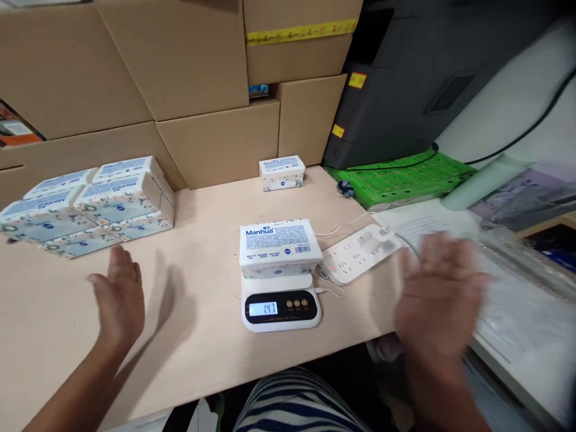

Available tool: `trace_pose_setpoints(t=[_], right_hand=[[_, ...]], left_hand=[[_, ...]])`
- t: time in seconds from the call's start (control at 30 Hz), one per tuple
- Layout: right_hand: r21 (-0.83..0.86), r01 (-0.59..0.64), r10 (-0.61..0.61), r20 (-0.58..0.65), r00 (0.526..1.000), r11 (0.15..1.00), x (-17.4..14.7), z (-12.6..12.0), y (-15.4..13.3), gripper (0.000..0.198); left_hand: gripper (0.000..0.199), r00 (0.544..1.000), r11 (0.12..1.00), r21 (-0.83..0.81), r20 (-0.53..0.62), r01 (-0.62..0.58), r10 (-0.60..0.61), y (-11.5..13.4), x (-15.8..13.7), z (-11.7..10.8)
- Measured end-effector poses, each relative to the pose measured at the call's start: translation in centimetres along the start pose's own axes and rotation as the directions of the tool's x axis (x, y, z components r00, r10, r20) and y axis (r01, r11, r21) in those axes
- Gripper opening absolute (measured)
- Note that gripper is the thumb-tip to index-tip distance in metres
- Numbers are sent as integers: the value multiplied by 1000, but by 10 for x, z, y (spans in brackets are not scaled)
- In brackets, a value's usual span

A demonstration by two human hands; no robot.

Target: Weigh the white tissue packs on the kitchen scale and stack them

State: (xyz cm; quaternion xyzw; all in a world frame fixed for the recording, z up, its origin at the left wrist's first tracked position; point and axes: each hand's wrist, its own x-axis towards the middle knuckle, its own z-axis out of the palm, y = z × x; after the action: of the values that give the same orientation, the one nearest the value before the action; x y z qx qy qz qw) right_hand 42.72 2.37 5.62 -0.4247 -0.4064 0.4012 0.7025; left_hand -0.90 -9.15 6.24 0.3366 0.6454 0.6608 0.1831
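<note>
A white and blue tissue pack (279,247) printed "Manhua" lies on a white digital scale (281,327), whose lit display reads 1.47. To the left of the scale, my left hand (120,297) is raised above the table with fingers extended, holding nothing. My right hand (438,294), blurred by motion, is up at the right beyond the power strip, its palm showing and fingers apart. Neither hand touches the scale or the pack. A stack of several tissue packs (121,207) sits beyond my left hand, and one single tissue pack (282,174) rests farther back near the boxes.
Cardboard boxes (216,144) form a wall along the back of the table (211,360). A white power strip (360,255) with cables lies right of the scale. At the right are a green plastic crate (405,177), a dark grey machine (400,102) and clear plastic wrapping (522,300).
</note>
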Motion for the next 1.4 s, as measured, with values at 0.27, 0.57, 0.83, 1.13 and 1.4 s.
trace_pose_setpoints(t=[0.27,0.57,0.83,1.13,1.4], right_hand=[[149,137,-106,-200,974,979,21,-2,15,51],[-137,-202,236,320,917,970,-28,82,26,75],[-23,-269,238,539,808,963,-38,93,-6,81],[-10,-347,294,557,777,938,-52,89,15,77],[-20,-364,296,625,722,931,-34,79,11,79]], left_hand=[[94,941,997,35,335,-71,55,6,0,51],[86,920,954,-227,379,195,-98,29,-40,143],[89,833,910,-332,552,248,-25,74,-61,146],[97,819,916,-221,549,336,-168,54,-69,145],[95,782,936,-205,615,285,-103,52,-62,152]])
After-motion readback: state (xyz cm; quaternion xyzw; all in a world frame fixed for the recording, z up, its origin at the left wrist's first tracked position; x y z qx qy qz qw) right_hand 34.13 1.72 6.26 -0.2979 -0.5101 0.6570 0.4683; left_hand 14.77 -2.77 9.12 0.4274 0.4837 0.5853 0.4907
